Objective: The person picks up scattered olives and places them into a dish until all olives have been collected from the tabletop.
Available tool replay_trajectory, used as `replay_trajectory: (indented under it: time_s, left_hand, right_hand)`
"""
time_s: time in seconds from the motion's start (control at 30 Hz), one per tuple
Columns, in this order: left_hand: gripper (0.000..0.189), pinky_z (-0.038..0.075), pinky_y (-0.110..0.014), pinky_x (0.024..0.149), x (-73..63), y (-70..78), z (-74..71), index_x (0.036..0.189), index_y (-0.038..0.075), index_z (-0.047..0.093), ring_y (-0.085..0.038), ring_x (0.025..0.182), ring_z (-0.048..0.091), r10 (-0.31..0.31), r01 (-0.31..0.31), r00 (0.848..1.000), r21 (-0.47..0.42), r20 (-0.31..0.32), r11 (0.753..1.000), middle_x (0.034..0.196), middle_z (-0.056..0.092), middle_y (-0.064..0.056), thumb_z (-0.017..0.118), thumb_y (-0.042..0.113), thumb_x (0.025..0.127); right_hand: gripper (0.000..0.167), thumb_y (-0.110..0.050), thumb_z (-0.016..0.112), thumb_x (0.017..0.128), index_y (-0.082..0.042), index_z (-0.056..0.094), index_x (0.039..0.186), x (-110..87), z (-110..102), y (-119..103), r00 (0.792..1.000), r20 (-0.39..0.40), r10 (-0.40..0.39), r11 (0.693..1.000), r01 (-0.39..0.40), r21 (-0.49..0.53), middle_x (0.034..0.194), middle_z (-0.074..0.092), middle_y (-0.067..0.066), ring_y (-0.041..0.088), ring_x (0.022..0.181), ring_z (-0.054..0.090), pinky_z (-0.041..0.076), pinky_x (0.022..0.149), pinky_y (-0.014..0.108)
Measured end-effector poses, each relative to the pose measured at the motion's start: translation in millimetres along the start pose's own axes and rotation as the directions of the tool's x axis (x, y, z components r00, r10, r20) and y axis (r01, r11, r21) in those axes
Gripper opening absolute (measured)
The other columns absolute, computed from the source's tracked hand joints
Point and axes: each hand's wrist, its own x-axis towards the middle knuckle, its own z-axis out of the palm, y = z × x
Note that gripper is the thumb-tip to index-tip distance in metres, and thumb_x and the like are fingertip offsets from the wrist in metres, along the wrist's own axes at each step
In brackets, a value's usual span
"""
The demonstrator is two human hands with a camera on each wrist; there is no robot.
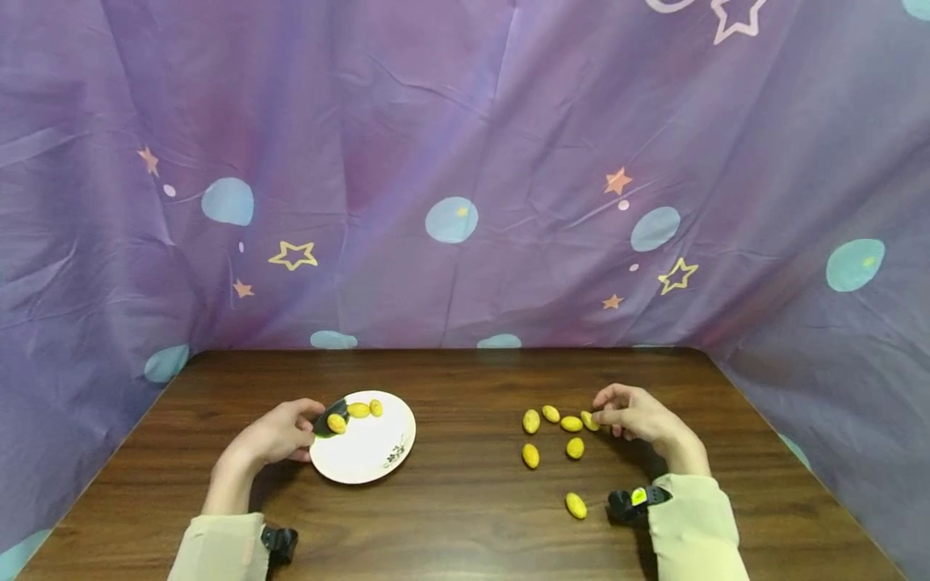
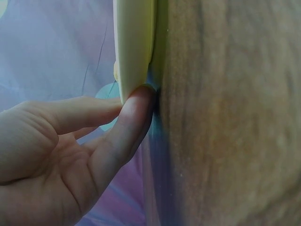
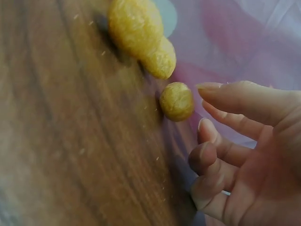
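A white plate (image 1: 356,456) with a dark leaf pattern at its left rim lies on the left of the table. My left hand (image 1: 279,433) pinches that rim between thumb and fingers, as the left wrist view shows from the side. Three small yellow oval pieces (image 1: 358,411) sit on the plate's far part. To the right, my right hand (image 1: 639,415) is at the end of a loose group of similar pieces, its fingers loosely bent. One yellow piece (image 3: 177,101) is right by the thumb tip in the right wrist view, with nothing between thumb and fingers.
Several more yellow pieces (image 1: 531,421) lie scattered on the brown wooden table (image 1: 465,516), one (image 1: 576,506) nearer the front. A purple patterned cloth (image 1: 392,161) hangs behind and along both sides. Dark wrist cameras (image 1: 629,504) sit by both sleeves.
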Motion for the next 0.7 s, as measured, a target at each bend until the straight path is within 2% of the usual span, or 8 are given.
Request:
replay_trajectory:
  time_s: [0.23,0.5,0.7]
  left_hand:
    - [0.053,0.056,-0.03,0.06,-0.1,-4.4,1.0,0.13,-0.018,0.04,-0.02,0.07,0.054,-0.001,0.001,1.0,-0.013,0.001,1.0,0.087,0.049,-0.016,0.049,-0.017,0.078]
    - [0.052,0.057,-0.031,0.061,2.4,-1.7,1.3,0.128,-0.02,0.039,-0.021,0.069,0.055,0.028,-0.027,1.0,-0.035,0.009,0.999,0.086,0.048,-0.017,0.049,-0.018,0.077]
    - [0.053,0.057,-0.031,0.061,1.0,-2.2,1.1,0.128,-0.021,0.039,-0.021,0.069,0.055,0.034,-0.034,0.999,-0.031,0.002,0.999,0.085,0.05,-0.017,0.048,-0.016,0.077]
  right_hand:
    - [0.028,-0.006,0.072,0.082,0.006,0.057,0.102,-0.3,4.9,3.0,0.999,0.028,-0.043,0.998,0.044,-0.054,0.071,0.057,0.004,0.017,0.059,0.051,0.039,0.046,0.024]
    - [0.022,-0.005,0.073,0.078,0.003,0.061,0.095,1.6,8.6,3.0,0.999,-0.011,-0.035,0.989,0.033,-0.147,0.066,0.053,0.0,0.016,0.055,0.049,0.034,0.043,0.022]
    - [0.02,-0.004,0.073,0.078,0.002,0.061,0.091,1.4,12.6,-0.7,0.999,-0.029,-0.046,0.984,0.04,-0.176,0.065,0.053,0.001,0.017,0.055,0.05,0.036,0.044,0.023]
